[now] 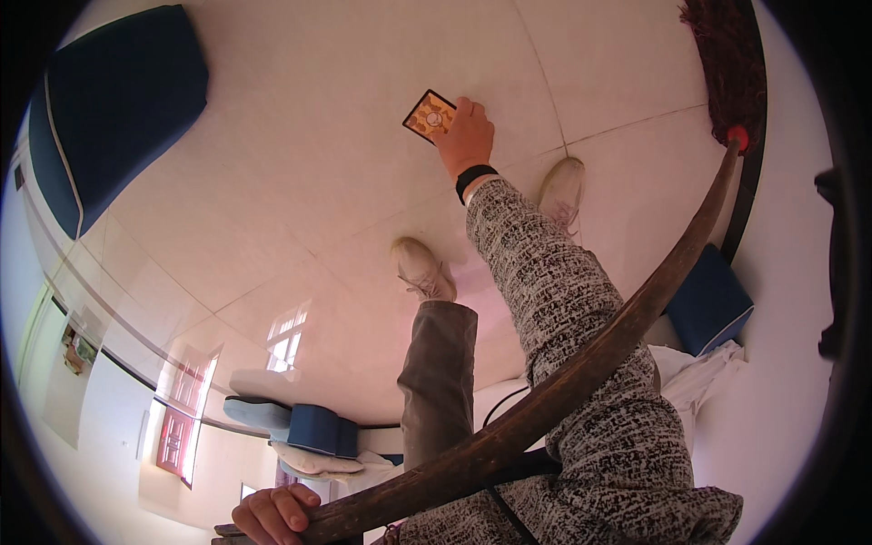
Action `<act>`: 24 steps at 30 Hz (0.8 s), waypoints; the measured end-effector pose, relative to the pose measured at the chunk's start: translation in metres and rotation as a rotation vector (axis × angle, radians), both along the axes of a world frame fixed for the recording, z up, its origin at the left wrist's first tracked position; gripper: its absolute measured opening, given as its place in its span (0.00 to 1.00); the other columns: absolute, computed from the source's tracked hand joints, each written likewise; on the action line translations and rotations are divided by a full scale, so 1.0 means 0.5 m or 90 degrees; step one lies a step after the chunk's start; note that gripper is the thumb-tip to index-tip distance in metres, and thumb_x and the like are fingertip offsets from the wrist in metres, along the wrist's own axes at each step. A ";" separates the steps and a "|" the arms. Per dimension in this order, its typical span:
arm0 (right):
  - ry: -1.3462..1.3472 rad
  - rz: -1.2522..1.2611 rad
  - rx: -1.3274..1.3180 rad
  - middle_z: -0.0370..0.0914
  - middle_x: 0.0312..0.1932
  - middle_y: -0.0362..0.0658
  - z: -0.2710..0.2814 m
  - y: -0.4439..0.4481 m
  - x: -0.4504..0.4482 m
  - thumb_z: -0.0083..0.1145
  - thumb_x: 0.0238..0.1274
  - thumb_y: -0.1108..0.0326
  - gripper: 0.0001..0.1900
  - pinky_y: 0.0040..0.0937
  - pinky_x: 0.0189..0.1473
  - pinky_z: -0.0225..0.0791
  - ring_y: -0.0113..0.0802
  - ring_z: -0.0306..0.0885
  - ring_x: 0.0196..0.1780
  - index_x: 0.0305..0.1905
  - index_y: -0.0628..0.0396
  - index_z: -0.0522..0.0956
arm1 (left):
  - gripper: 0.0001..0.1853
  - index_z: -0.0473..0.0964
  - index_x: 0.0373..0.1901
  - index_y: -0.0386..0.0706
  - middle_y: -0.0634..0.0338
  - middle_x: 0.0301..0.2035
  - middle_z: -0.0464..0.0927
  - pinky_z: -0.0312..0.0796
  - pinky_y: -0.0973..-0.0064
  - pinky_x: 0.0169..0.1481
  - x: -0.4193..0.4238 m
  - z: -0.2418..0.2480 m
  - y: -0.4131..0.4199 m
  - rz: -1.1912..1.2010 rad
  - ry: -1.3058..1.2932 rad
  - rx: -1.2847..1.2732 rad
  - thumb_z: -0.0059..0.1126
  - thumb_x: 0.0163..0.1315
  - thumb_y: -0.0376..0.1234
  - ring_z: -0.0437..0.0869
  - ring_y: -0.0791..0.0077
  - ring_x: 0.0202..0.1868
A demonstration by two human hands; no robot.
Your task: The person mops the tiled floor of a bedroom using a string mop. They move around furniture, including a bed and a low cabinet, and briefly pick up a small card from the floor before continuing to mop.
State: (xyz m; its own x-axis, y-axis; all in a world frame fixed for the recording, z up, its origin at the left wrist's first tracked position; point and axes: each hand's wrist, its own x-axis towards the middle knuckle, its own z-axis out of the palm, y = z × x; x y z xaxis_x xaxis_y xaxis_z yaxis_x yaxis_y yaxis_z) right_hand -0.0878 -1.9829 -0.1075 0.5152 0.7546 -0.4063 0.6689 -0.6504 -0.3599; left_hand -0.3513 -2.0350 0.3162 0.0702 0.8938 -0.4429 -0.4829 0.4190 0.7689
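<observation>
Between its fingers and thumb, my right hand (466, 136) holds a small flat card (430, 117) with a dark border and an orange and brown pattern. Whether the card touches the pale tiled floor (327, 136) cannot be told. At the lower left, my left hand (272, 514) is closed around the wooden handle (545, 402) near its end. The handle, bent in the fisheye view, crosses in front of my right sleeve and leads to the dark red strands of a mop (732, 68) at the upper right. Part of my left hand is cut off by the picture's bottom edge.
My shoes (419, 266) stand on the floor below the card. A large dark blue padded piece of furniture (129, 102) is at the upper left, a smaller blue one (708, 300) by the right wall. White cloth (708, 375) lies beside it. More blue furniture (313, 429) is at the lower left.
</observation>
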 end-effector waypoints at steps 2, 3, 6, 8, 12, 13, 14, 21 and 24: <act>0.026 -0.015 -0.049 0.68 0.48 0.50 -0.002 0.003 -0.001 0.66 0.44 0.62 0.28 0.42 0.48 0.67 0.47 0.71 0.48 0.51 0.59 0.67 | 0.17 0.63 0.24 0.47 0.65 0.25 0.72 0.68 0.53 0.57 -0.001 -0.005 -0.004 -0.009 0.022 0.020 0.64 0.49 0.22 0.78 0.66 0.40; 0.037 -0.024 -0.068 0.68 0.46 0.50 -0.007 0.002 0.000 0.66 0.45 0.63 0.25 0.41 0.47 0.68 0.47 0.72 0.46 0.48 0.59 0.69 | 0.18 0.63 0.25 0.47 0.66 0.26 0.71 0.68 0.54 0.57 -0.007 -0.003 -0.002 -0.016 0.022 0.019 0.65 0.47 0.21 0.78 0.67 0.40; 0.033 -0.021 -0.056 0.70 0.42 0.48 -0.008 -0.012 0.000 0.63 0.47 0.65 0.14 0.40 0.42 0.69 0.45 0.73 0.42 0.38 0.57 0.73 | 0.20 0.63 0.27 0.48 0.66 0.27 0.71 0.69 0.54 0.57 -0.009 -0.004 -0.003 -0.044 0.018 0.044 0.68 0.45 0.23 0.78 0.67 0.41; 0.060 0.011 -0.001 0.72 0.38 0.46 0.018 -0.034 -0.003 0.61 0.47 0.67 0.09 0.38 0.40 0.69 0.45 0.74 0.40 0.33 0.56 0.74 | 0.20 0.63 0.27 0.48 0.67 0.28 0.71 0.69 0.54 0.57 -0.004 0.009 -0.011 -0.060 0.043 0.049 0.70 0.45 0.25 0.78 0.67 0.42; 0.171 0.176 0.143 0.73 0.31 0.44 0.131 -0.119 0.040 0.57 0.45 0.74 0.03 0.36 0.37 0.69 0.43 0.74 0.37 0.28 0.55 0.75 | 0.21 0.63 0.28 0.48 0.66 0.28 0.71 0.68 0.53 0.59 0.021 0.053 -0.021 -0.115 0.103 0.041 0.72 0.45 0.30 0.78 0.67 0.45; 0.195 0.242 0.174 0.73 0.30 0.43 0.173 -0.137 0.066 0.56 0.44 0.75 0.03 0.36 0.37 0.69 0.42 0.74 0.36 0.28 0.55 0.75 | 0.20 0.63 0.29 0.48 0.66 0.29 0.71 0.67 0.53 0.60 0.023 0.063 -0.019 -0.149 0.097 0.058 0.71 0.45 0.30 0.78 0.66 0.47; 0.230 0.284 0.168 0.74 0.30 0.44 0.213 -0.155 0.095 0.55 0.45 0.74 0.03 0.36 0.38 0.69 0.42 0.74 0.37 0.28 0.53 0.75 | 0.19 0.64 0.30 0.46 0.59 0.33 0.74 0.62 0.48 0.62 0.033 0.077 -0.022 -0.121 0.055 0.069 0.68 0.44 0.24 0.77 0.57 0.50; 0.155 0.303 0.085 0.78 0.39 0.44 0.655 -0.361 0.354 0.53 0.46 0.76 0.04 0.32 0.45 0.71 0.39 0.76 0.44 0.27 0.53 0.76 | 0.16 0.63 0.35 0.47 0.55 0.40 0.75 0.58 0.50 0.64 0.125 0.207 0.001 -0.218 0.089 0.142 0.63 0.52 0.28 0.74 0.52 0.53; 0.081 0.137 0.296 0.78 0.41 0.44 0.871 -0.445 0.407 0.53 0.43 0.82 0.08 0.30 0.44 0.72 0.39 0.77 0.44 0.28 0.55 0.74 | 0.14 0.64 0.40 0.44 0.51 0.47 0.73 0.53 0.51 0.67 0.154 0.266 -0.009 -0.272 0.121 0.214 0.54 0.54 0.23 0.68 0.51 0.59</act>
State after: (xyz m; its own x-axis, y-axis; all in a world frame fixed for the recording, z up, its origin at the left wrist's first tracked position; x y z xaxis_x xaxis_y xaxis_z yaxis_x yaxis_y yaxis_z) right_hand 0.1158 -2.2055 0.3280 0.2979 0.9532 -0.0521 0.7017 -0.2557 -0.6650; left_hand -0.2745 -2.0396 0.4493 0.4032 0.8974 -0.1791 -0.1646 0.2636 0.9505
